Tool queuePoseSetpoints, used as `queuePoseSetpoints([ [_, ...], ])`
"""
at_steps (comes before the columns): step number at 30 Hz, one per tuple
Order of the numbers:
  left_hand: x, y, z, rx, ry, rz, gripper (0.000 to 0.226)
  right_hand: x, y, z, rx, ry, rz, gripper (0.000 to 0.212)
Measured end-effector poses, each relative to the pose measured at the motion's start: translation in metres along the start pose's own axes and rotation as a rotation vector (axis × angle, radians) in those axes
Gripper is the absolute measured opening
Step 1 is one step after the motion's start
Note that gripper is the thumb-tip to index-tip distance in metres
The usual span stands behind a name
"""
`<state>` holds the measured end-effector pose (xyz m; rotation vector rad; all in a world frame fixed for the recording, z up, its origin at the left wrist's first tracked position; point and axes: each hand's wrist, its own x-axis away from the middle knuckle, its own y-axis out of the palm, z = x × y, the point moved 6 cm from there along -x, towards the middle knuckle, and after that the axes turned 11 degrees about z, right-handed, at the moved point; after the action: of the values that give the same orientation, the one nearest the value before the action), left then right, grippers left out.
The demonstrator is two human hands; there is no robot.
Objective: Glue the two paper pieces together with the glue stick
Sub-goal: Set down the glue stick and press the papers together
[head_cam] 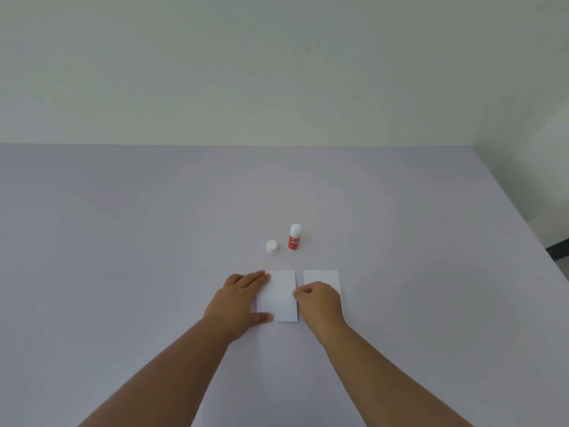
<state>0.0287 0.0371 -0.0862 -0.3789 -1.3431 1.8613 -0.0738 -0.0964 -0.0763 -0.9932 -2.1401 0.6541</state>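
Observation:
Two white paper pieces lie side by side on the lilac table. My left hand (237, 302) rests flat on the left edge of the left paper piece (280, 298), fingers spread over its corner. My right hand (320, 302) is curled, its fingertips pinching at that paper's right edge; it covers the lower part of the right paper piece (321, 277). Behind the papers the red glue stick (294, 238) stands upright with its white tip bare. Its white cap (272, 246) sits on the table just left of it.
The lilac table (123, 241) runs to a pale wall at the back. Its right edge slants down at the far right, with a dark object (558, 249) beyond it.

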Motion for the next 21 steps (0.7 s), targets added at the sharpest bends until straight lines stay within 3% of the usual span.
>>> queuePoseSetpoints([
  [6, 0.0, 0.001, -0.001, 0.039, 0.002, 0.004, 0.085, 0.001, 0.004, 0.003, -0.127, 0.161, -0.02, 0.026],
  [9, 0.001, -0.006, -0.001, 0.262, -0.099, 0.105, 0.081, 0.0, 0.0, 0.006, -0.151, 0.206, -0.028, 0.026],
  [12, 0.005, -0.01, -0.011, 0.603, -0.365, 0.219, 0.056, -0.001, -0.006, 0.011, -0.269, 0.251, -0.051, 0.021],
  [15, 0.009, -0.002, -0.012, 0.894, -0.568, 0.165, 0.017, 0.0, -0.014, 0.013, -0.357, 0.252, -0.055, 0.019],
  [21, 0.008, -0.006, 0.014, 0.995, -0.571, 0.147, 0.013, 0.001, -0.031, 0.019, -0.404, 0.2, 0.042, 0.008],
])
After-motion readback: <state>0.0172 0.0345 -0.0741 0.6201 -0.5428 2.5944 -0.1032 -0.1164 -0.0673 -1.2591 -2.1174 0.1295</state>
